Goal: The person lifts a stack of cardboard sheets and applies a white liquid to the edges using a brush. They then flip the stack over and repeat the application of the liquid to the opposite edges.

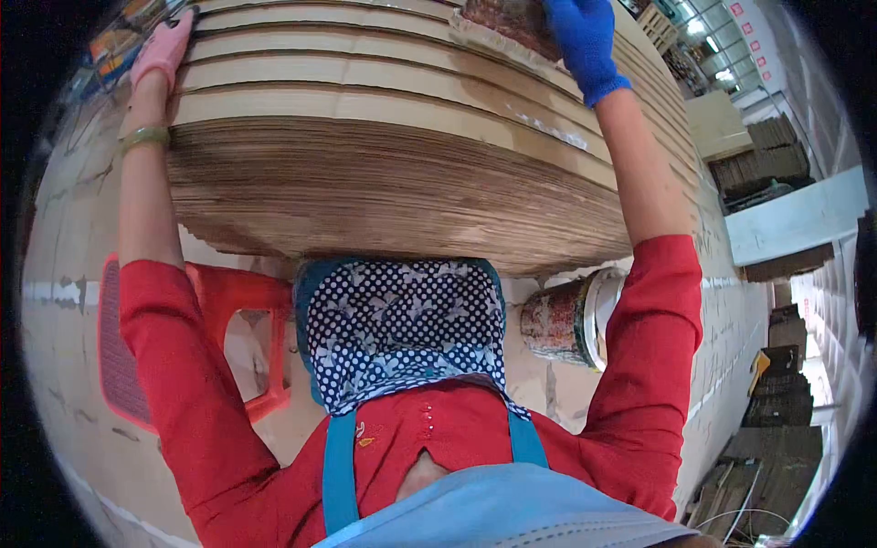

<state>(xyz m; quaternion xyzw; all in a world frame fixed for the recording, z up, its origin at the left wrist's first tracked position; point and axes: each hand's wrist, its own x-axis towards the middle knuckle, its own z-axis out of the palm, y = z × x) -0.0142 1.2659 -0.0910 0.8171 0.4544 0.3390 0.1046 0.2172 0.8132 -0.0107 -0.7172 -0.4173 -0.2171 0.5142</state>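
A tall stack of cardboard sheets point(393, 173) fills the upper middle, its top sheets fanned into overlapping strips point(265, 68). My left hand point(163, 53), in a pink glove with dark fingertips, lies stretched along the left edge of these strips without gripping anything visible. In a blue glove, my right hand point(586, 46) is closed on a wide brush point(512, 26) stained dark red-brown. The brush's pale bristles touch the strips at the upper right. Part of the brush is cut off by the frame's top. A wet whitish smear point(548, 128) shows on the nearer strips.
Below the stack at left is a red plastic stool point(247, 288). A stained bucket point(557, 320) stands on the tiled floor near my right arm. Several stacks of cardboard point(772, 457) line the right side, near a pale beam-like surface point(795, 219).
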